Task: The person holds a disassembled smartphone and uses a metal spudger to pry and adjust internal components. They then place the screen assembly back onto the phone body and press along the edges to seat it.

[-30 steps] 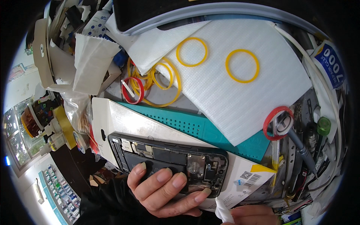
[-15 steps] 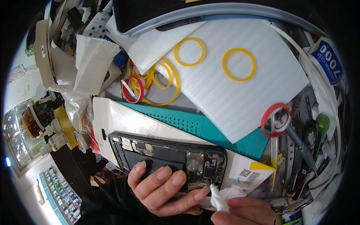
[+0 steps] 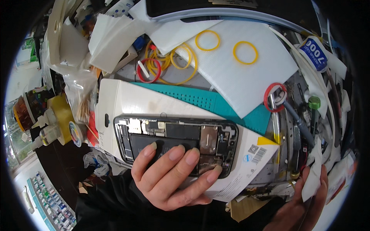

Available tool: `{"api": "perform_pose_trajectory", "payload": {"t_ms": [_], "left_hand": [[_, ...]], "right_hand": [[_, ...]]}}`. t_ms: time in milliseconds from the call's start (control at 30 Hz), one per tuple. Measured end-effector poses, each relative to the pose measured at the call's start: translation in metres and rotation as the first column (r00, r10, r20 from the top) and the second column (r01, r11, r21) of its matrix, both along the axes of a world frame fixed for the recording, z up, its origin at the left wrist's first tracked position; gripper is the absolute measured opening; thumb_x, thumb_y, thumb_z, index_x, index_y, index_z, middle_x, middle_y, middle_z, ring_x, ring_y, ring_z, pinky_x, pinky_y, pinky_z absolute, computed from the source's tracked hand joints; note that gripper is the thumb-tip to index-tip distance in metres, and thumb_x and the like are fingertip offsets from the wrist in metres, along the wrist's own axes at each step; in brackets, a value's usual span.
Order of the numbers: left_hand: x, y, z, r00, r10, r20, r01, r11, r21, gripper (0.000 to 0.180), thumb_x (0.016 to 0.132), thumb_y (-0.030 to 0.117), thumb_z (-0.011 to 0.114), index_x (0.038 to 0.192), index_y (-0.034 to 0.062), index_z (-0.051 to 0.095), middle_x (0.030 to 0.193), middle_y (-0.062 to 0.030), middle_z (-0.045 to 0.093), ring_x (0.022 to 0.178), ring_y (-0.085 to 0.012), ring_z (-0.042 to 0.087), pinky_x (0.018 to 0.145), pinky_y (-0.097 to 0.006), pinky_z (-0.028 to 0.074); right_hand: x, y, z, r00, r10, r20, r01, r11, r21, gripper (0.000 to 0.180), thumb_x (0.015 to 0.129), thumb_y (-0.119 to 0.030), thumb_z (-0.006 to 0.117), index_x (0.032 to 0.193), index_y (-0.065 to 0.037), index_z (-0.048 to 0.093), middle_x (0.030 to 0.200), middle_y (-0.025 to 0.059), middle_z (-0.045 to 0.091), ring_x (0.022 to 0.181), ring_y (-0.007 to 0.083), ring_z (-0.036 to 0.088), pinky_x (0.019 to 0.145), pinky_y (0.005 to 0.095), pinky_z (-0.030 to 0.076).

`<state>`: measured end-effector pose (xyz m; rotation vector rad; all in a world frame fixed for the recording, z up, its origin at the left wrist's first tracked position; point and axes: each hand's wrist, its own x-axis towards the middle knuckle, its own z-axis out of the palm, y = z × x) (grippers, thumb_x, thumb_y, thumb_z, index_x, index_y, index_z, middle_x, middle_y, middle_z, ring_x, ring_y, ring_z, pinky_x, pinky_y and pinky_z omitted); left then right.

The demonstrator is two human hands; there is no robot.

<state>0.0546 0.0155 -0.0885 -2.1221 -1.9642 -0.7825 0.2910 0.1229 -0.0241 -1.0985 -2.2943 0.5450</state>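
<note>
An opened phone (image 3: 179,131), its battery and circuit parts bare, lies on a flat white box (image 3: 246,165). My left hand (image 3: 171,179) holds it from the near side, fingertips laid over the battery and the lower right parts; the thumb is mostly hidden. At the lower right, apart from the phone, my right hand (image 3: 296,206) has a crumpled white tissue (image 3: 314,173) between its fingers. Under the box's far side shows a teal perforated strip (image 3: 189,96).
White foam sheets (image 3: 254,81) with two yellow rings (image 3: 245,52) lie beyond the strip. More yellow rings (image 3: 196,71) and a red ring (image 3: 158,73) sit left of them. Tools, including a grey-handled one (image 3: 298,117), crowd the right. Cotton swabs (image 3: 83,107) stand at left.
My right hand has moved away from the phone's lower right corner, out to the right with the white tissue. My left hand stays on the phone. The view has shifted somewhat.
</note>
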Motion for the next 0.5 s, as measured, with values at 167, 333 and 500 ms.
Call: {"api": "perform_pose_trajectory", "payload": {"t_ms": [167,333,500], "left_hand": [[0.002,0.002,0.005,1.0,-0.005,0.015,0.006,1.0,-0.025,0.045,0.105,0.06,0.044,0.127,0.0334,0.074,0.127,-0.0024,0.072,0.121,-0.0207,0.066,0.112,-0.047,0.043],[-0.002,0.004,0.011,0.999,-0.038,0.015,0.038,0.998,-0.053,0.044,0.104,0.055,0.048,0.128,0.0288,0.074,0.13,-0.0055,0.071,0.122,-0.022,0.066,0.111,-0.046,0.043],[-0.006,0.003,0.013,0.994,-0.11,-0.013,0.108,0.99,-0.09,0.051,0.104,0.058,0.047,0.128,0.0226,0.074,0.13,-0.0158,0.069,0.121,-0.0316,0.064,0.111,-0.053,0.042]], "right_hand": [[0.034,-0.024,0.023,0.911,-0.412,0.018,0.403,0.882,-0.244,0.063,0.112,-0.043,0.024,0.144,0.008,0.045,0.145,0.0283,0.051,0.115,0.0286,0.064,0.096,0.0363,0.053],[0.058,-0.022,0.028,0.832,-0.514,0.21,0.498,0.858,0.125,0.057,0.115,-0.04,0.023,0.135,0.004,0.053,0.154,0.0268,0.043,0.119,0.0259,0.061,0.099,0.0383,0.052],[0.051,-0.021,0.029,0.474,-0.75,-0.461,0.815,0.571,-0.092,0.069,0.113,-0.052,0.028,0.135,0.006,0.057,0.123,0.0227,0.069,0.095,0.0203,0.068,0.09,0.0281,0.054]]}}
